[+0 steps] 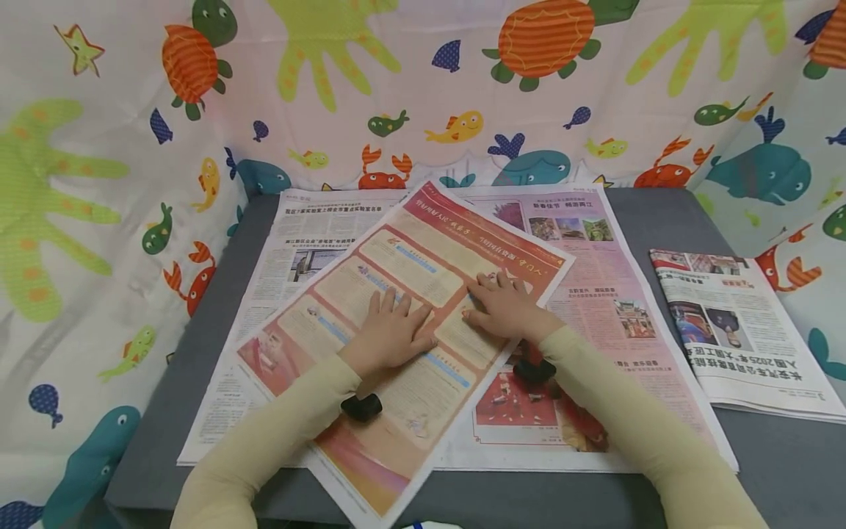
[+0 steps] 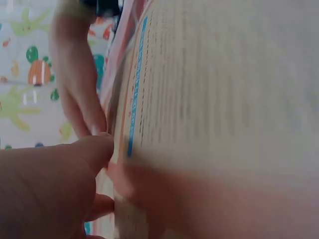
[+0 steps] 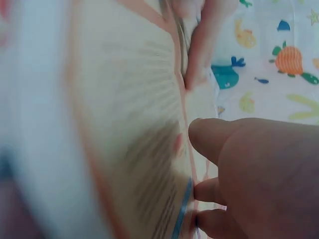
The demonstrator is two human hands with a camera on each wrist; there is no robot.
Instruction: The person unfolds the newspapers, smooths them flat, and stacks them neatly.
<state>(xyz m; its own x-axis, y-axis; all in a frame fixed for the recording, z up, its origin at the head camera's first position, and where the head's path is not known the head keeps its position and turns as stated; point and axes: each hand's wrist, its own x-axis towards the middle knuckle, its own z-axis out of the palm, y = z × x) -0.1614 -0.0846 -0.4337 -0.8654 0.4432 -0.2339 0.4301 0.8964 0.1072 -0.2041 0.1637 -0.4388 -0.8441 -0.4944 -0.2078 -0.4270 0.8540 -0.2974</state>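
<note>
A sheet of newspaper (image 1: 396, 400) with red and orange print lies slantwise over a larger spread newspaper (image 1: 595, 353). My left hand (image 1: 388, 334) rests on the middle of the slanted sheet with fingers spread. To its right, my right hand (image 1: 505, 308) lies on the same sheet near its right edge, fingers apart. In the left wrist view the left hand (image 2: 50, 184) touches the printed paper, the other hand just beyond it. The right wrist view has the right hand's fingertips (image 3: 207, 189) against the paper. The sheet's lower corner hangs past the table's front edge.
A folded newspaper (image 1: 747, 330) lies at the right on the grey table (image 1: 667, 220). Behind and at both sides hangs a white cloth (image 1: 449, 88) printed with sea animals. Black wrist cameras (image 1: 361, 407) sit below both wrists.
</note>
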